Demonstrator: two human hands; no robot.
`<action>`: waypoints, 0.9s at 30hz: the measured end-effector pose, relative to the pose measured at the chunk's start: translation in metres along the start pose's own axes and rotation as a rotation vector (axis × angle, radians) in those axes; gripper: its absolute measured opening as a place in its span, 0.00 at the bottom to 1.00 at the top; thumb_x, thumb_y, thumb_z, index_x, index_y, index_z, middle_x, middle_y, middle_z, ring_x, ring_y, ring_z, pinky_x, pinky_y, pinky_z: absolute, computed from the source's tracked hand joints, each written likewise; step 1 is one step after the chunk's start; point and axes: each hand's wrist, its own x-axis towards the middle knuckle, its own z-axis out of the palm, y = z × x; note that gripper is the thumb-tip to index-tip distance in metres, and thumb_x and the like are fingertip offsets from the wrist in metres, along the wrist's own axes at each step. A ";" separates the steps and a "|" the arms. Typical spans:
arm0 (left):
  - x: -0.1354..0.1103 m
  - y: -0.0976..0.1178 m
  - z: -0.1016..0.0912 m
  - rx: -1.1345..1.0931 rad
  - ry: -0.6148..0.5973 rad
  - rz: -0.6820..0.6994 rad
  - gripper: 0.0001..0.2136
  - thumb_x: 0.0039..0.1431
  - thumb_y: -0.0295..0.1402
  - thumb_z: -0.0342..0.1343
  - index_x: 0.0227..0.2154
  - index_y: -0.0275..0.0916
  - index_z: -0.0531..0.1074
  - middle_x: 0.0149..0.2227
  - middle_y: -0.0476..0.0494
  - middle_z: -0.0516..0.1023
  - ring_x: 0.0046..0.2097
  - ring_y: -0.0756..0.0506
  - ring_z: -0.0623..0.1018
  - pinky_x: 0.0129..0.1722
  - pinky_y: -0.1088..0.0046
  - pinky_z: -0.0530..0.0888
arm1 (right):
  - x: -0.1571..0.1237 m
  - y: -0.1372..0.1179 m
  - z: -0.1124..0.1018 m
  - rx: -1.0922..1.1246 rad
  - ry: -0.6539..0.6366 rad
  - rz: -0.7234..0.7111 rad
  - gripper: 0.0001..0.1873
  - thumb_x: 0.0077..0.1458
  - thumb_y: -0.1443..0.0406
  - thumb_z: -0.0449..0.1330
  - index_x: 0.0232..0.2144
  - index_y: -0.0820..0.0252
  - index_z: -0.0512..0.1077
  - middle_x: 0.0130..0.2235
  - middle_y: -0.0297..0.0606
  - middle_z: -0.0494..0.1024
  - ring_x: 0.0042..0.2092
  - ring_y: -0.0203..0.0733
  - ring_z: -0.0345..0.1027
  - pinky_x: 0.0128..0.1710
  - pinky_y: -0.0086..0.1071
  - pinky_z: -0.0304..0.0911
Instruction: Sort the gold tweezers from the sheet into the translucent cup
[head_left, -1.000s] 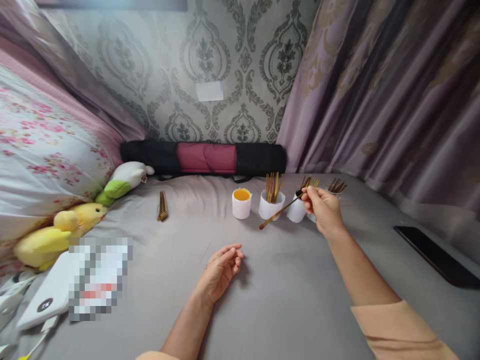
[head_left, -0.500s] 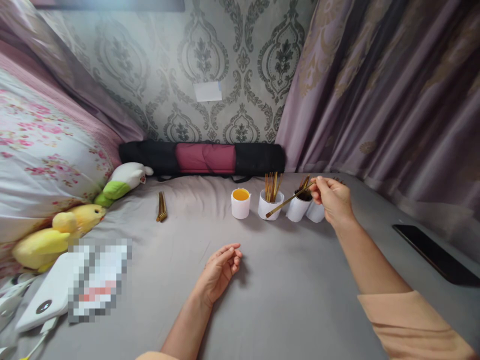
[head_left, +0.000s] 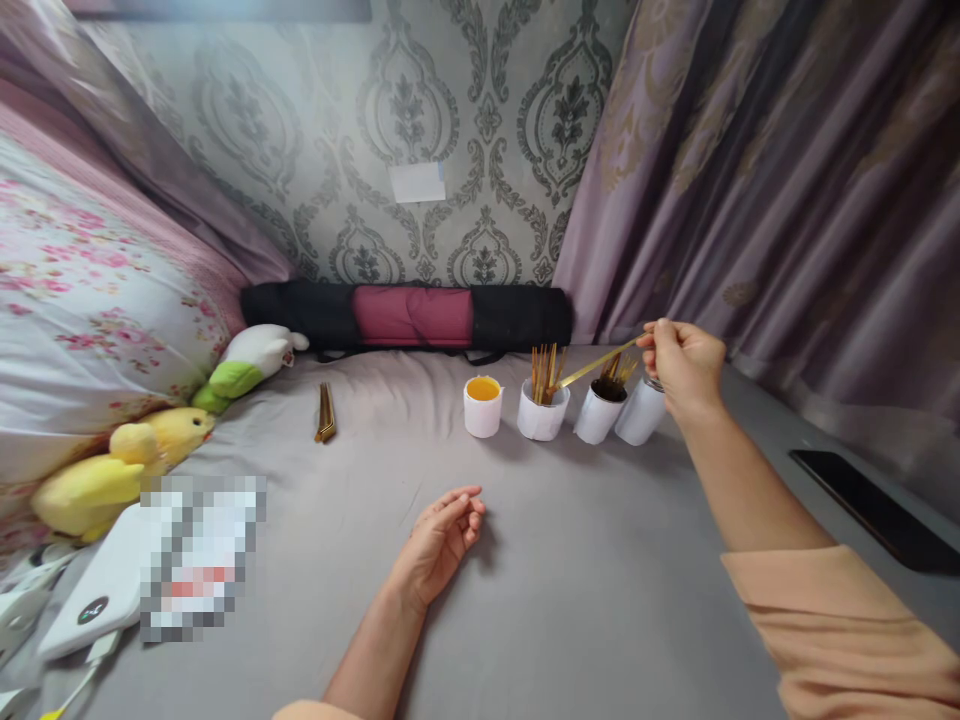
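My right hand [head_left: 684,368] is closed in a pinch on one end of a thin golden stick [head_left: 600,362]. The stick slants down to the left, its far tip over the rim of a white cup [head_left: 543,420] that holds several upright brown sticks [head_left: 546,372]. Below the stick stands a second white cup [head_left: 596,420] with darker golden sticks [head_left: 618,370] in it. Another white cup [head_left: 640,414] is partly hidden by my right hand. Left of these is a white cup with an orange inside [head_left: 482,410]. My left hand [head_left: 442,540] rests on the grey sheet, fingers loosely curled, holding nothing.
A small bundle of golden sticks [head_left: 325,412] lies on the sheet at left. Plush toys [head_left: 161,445], a white power bank [head_left: 105,585] and a blurred-out packet line the left side. A black phone [head_left: 874,508] lies at right. A black-and-maroon roll bag [head_left: 409,318] lies along the wall.
My right hand has moved up and to the right with the stick. The stick's tip has risen from in front of the cup to over its rim. My left hand has stayed still.
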 end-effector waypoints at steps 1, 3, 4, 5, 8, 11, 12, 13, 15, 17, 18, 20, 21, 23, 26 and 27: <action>0.000 0.000 0.000 -0.001 -0.001 0.000 0.11 0.51 0.28 0.54 0.39 0.30 0.68 0.30 0.43 0.70 0.27 0.55 0.68 0.25 0.80 0.67 | 0.003 0.001 0.001 -0.027 0.007 -0.025 0.11 0.49 0.59 0.55 0.24 0.62 0.68 0.20 0.33 0.69 0.15 0.26 0.55 0.10 0.21 0.48; 0.000 0.000 0.000 0.001 -0.004 -0.003 0.11 0.51 0.28 0.54 0.39 0.30 0.68 0.30 0.43 0.70 0.27 0.55 0.68 0.25 0.81 0.67 | 0.007 0.005 0.002 -0.089 0.015 -0.079 0.11 0.50 0.59 0.54 0.25 0.62 0.68 0.21 0.33 0.70 0.15 0.27 0.56 0.11 0.21 0.50; 0.000 0.000 -0.001 0.002 -0.004 -0.005 0.12 0.51 0.28 0.54 0.39 0.30 0.68 0.30 0.43 0.70 0.27 0.55 0.68 0.25 0.81 0.67 | 0.009 0.007 0.003 -0.121 0.017 -0.103 0.11 0.50 0.59 0.53 0.26 0.61 0.69 0.21 0.33 0.70 0.16 0.27 0.56 0.12 0.22 0.51; 0.000 0.000 -0.001 0.002 -0.005 -0.006 0.12 0.51 0.28 0.54 0.39 0.30 0.68 0.30 0.43 0.70 0.27 0.55 0.68 0.26 0.81 0.67 | 0.011 0.010 0.004 -0.152 0.015 -0.122 0.12 0.51 0.59 0.52 0.26 0.61 0.69 0.21 0.34 0.71 0.16 0.27 0.57 0.12 0.22 0.52; 0.001 0.000 -0.001 0.002 -0.003 -0.006 0.12 0.51 0.28 0.54 0.39 0.30 0.68 0.30 0.43 0.69 0.28 0.55 0.68 0.26 0.80 0.67 | 0.014 0.016 0.007 -0.230 -0.003 -0.156 0.13 0.52 0.58 0.51 0.28 0.61 0.69 0.23 0.35 0.72 0.16 0.28 0.58 0.14 0.23 0.54; 0.001 0.001 0.000 0.001 -0.007 -0.006 0.12 0.51 0.28 0.54 0.39 0.30 0.68 0.30 0.43 0.69 0.27 0.55 0.68 0.26 0.80 0.67 | 0.013 0.019 0.013 -0.289 -0.019 -0.170 0.15 0.52 0.57 0.50 0.29 0.62 0.69 0.24 0.36 0.73 0.17 0.29 0.59 0.15 0.24 0.55; 0.001 0.001 0.000 0.000 -0.006 -0.006 0.12 0.51 0.28 0.54 0.39 0.30 0.68 0.30 0.43 0.69 0.27 0.55 0.68 0.26 0.80 0.67 | 0.013 0.019 0.016 -0.305 -0.026 -0.177 0.15 0.52 0.57 0.49 0.29 0.62 0.70 0.24 0.36 0.74 0.17 0.29 0.60 0.16 0.24 0.56; 0.001 0.001 0.001 -0.001 -0.004 -0.006 0.11 0.51 0.28 0.54 0.39 0.30 0.68 0.30 0.43 0.69 0.27 0.55 0.68 0.26 0.80 0.67 | 0.011 0.019 0.019 -0.320 -0.035 -0.185 0.16 0.52 0.57 0.49 0.29 0.63 0.70 0.24 0.37 0.74 0.17 0.29 0.60 0.16 0.24 0.56; 0.001 0.001 0.002 -0.002 0.005 -0.006 0.11 0.51 0.28 0.54 0.38 0.30 0.68 0.30 0.43 0.69 0.27 0.55 0.68 0.25 0.81 0.67 | 0.009 0.019 0.025 -0.348 -0.063 -0.200 0.16 0.52 0.57 0.49 0.29 0.63 0.70 0.24 0.37 0.74 0.17 0.30 0.61 0.17 0.25 0.56; 0.000 0.001 0.002 -0.002 0.013 -0.007 0.11 0.51 0.28 0.54 0.38 0.30 0.68 0.30 0.43 0.69 0.27 0.55 0.68 0.25 0.81 0.67 | 0.006 0.019 0.031 -0.381 -0.094 -0.218 0.16 0.52 0.58 0.49 0.30 0.63 0.70 0.24 0.37 0.74 0.18 0.31 0.61 0.18 0.26 0.57; 0.000 0.002 0.003 -0.001 0.014 -0.007 0.11 0.51 0.28 0.54 0.38 0.30 0.68 0.30 0.43 0.69 0.27 0.55 0.68 0.25 0.81 0.67 | 0.005 0.020 0.033 -0.399 -0.109 -0.230 0.16 0.52 0.58 0.48 0.30 0.63 0.70 0.24 0.37 0.74 0.18 0.31 0.62 0.19 0.26 0.58; -0.001 0.002 0.003 0.002 0.012 -0.009 0.11 0.51 0.28 0.54 0.38 0.30 0.68 0.30 0.43 0.69 0.27 0.55 0.68 0.25 0.80 0.67 | 0.003 0.021 0.035 -0.440 -0.143 -0.257 0.15 0.53 0.58 0.48 0.30 0.62 0.70 0.25 0.37 0.75 0.19 0.32 0.63 0.21 0.27 0.59; -0.001 0.002 0.003 0.004 0.010 -0.010 0.11 0.51 0.28 0.54 0.39 0.30 0.68 0.30 0.43 0.69 0.27 0.55 0.68 0.26 0.80 0.67 | 0.002 0.023 0.035 -0.463 -0.158 -0.272 0.15 0.53 0.59 0.48 0.30 0.62 0.70 0.25 0.37 0.75 0.19 0.32 0.63 0.22 0.28 0.59; -0.001 0.003 0.003 0.006 0.008 -0.012 0.11 0.51 0.28 0.54 0.39 0.30 0.68 0.30 0.43 0.70 0.27 0.55 0.68 0.26 0.80 0.68 | 0.002 0.026 0.034 -0.511 -0.180 -0.297 0.15 0.53 0.60 0.48 0.30 0.62 0.70 0.25 0.36 0.76 0.21 0.33 0.64 0.25 0.29 0.60; 0.000 0.003 0.003 0.005 0.010 -0.014 0.11 0.51 0.28 0.54 0.38 0.30 0.68 0.30 0.43 0.70 0.27 0.55 0.68 0.25 0.80 0.68 | 0.004 0.030 0.031 -0.570 -0.172 -0.314 0.14 0.52 0.61 0.48 0.28 0.62 0.71 0.24 0.36 0.76 0.24 0.35 0.67 0.28 0.30 0.61; 0.000 0.003 0.003 0.005 0.009 -0.015 0.11 0.51 0.28 0.54 0.38 0.30 0.68 0.30 0.43 0.70 0.27 0.55 0.68 0.25 0.80 0.68 | 0.005 0.031 0.031 -0.582 -0.169 -0.317 0.14 0.52 0.61 0.48 0.28 0.62 0.71 0.24 0.36 0.76 0.25 0.36 0.67 0.29 0.30 0.61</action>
